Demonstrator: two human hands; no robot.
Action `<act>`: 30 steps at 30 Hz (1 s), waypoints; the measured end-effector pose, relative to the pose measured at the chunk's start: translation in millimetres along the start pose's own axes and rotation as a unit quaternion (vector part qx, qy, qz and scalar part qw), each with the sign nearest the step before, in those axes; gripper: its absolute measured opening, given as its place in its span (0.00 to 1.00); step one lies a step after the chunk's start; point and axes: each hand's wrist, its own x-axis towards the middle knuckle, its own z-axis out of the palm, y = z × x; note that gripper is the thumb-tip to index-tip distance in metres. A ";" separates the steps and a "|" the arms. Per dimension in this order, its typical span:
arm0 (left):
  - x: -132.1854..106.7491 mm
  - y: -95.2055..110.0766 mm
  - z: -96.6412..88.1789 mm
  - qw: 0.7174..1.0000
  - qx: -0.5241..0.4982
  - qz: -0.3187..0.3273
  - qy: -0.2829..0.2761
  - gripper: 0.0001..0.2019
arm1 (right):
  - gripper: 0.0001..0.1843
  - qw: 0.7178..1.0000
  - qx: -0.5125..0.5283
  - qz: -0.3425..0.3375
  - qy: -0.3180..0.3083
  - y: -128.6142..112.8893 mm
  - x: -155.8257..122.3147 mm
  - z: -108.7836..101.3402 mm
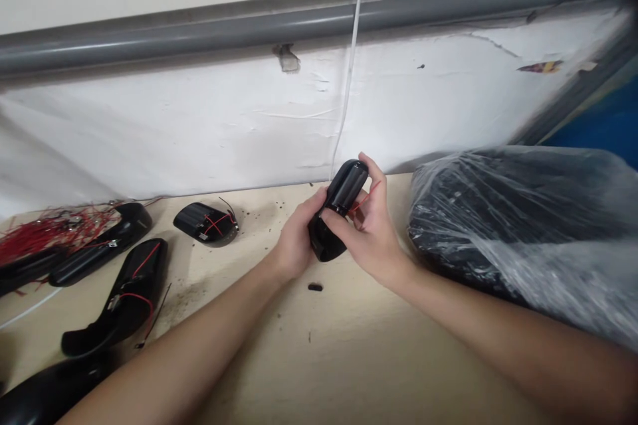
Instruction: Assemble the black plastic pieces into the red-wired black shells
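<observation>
Over the pale bench (349,352), my hands are together, clamped on a black housing (343,187) held in front of me, a little right of centre. Its long axis tilts from the near-left end up to the far-right end. My left hand (297,244) wraps its left side and lower part, while my right hand (373,229) holds the far end, with the thumb lying across the glossy shell. A thin red wire (365,200) runs out beside my right fingers. Just near of my hands, a small black piece (314,287) lies on the bench. Off to the left are more housings (127,292), one lying farther off (205,222), and a tangle of red wires (52,232). To the right sits a clear plastic bag (518,232) over black items. No brand, label or readable writing shows.
</observation>
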 end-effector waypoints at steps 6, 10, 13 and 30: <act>-0.5 -0.1 -0.1 1.000 0.017 0.000 -0.005 0.26 | 0.54 1.000 0.011 0.015 0.005 -1.9 0.7 -0.7; -0.4 -1.6 -1.2 1.000 -0.012 0.001 0.006 0.24 | 0.55 1.000 0.010 0.019 -0.004 -2.5 1.8 -0.9; -0.6 -3.1 -2.7 1.000 -0.006 0.001 0.002 0.24 | 0.53 1.000 0.004 0.019 0.001 -2.6 2.0 -0.7; -5.5 -4.8 2.2 1.000 0.011 0.009 -0.007 0.26 | 0.45 1.000 0.006 0.026 0.015 -8.6 0.8 2.6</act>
